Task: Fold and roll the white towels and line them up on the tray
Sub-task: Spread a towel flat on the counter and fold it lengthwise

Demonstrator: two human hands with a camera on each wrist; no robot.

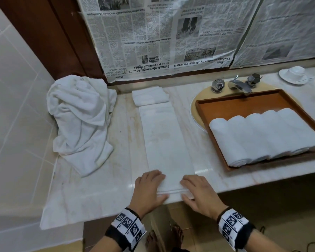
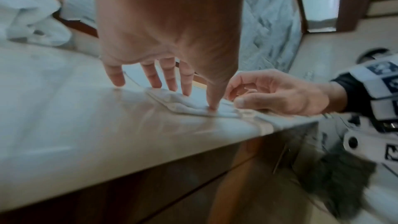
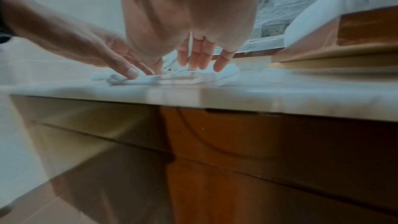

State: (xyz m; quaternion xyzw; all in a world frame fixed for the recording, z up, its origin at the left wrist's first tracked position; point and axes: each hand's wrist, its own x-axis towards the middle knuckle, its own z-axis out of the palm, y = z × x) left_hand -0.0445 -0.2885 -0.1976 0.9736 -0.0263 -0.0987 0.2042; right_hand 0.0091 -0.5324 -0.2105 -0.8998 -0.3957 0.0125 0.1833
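— On the wooden tray (image 1: 244, 104) over the basin, how many are finished?

— Five rolled towels (image 1: 262, 135) lie side by side, touching, along its near side.

— And the one in hand?

— A long folded towel (image 1: 164, 135) lies flat on the marble counter (image 1: 98, 188). The left hand (image 1: 149, 186) and right hand (image 1: 198, 190) pinch its near end, thumbs under, fingers curled over; the roll looks barely begun.

— What is left?

— A small folded towel (image 1: 149, 95) beyond it and a crumpled heap (image 1: 80, 117) to the left seem still to do.
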